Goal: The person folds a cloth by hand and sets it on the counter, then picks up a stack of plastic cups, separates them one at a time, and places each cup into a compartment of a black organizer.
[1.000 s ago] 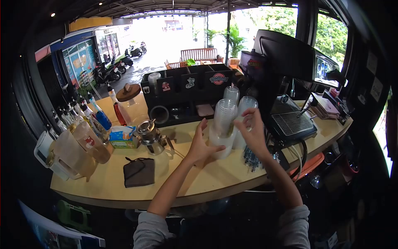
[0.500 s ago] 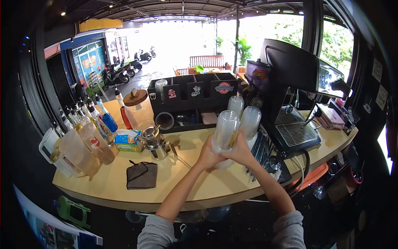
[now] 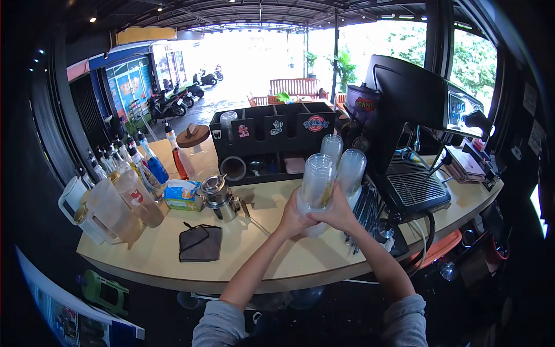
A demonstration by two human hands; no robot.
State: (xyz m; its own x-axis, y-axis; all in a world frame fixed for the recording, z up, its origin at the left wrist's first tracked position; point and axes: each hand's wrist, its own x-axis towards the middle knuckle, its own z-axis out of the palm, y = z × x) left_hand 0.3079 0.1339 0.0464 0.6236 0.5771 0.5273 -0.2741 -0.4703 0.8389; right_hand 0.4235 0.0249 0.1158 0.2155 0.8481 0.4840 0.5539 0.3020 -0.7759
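Both of my hands are wrapped round a stack of clear plastic cups (image 3: 318,179), turned upside down near the right part of the counter. My left hand (image 3: 296,215) grips its left side and my right hand (image 3: 338,209) its right side, low on the stack. Right behind it stand two more inverted cup stacks, one at the right (image 3: 351,168) and one farther back (image 3: 332,147). Dark wrapped straws (image 3: 364,217) lie beside my right hand. The bottom of the held stack is partly hidden by my hands, so I cannot tell whether it touches the counter.
A black organizer (image 3: 272,136) stands behind the cups, an espresso machine (image 3: 413,179) at the right. Left of my hands are a metal coffee dripper (image 3: 217,196), a tissue box (image 3: 182,195), a folded dark cloth (image 3: 200,243), pitchers (image 3: 110,211) and several syrup bottles (image 3: 151,165).
My hands keep the same hold on the cup stack. The whole view has shifted slightly; nothing on the counter has visibly moved.
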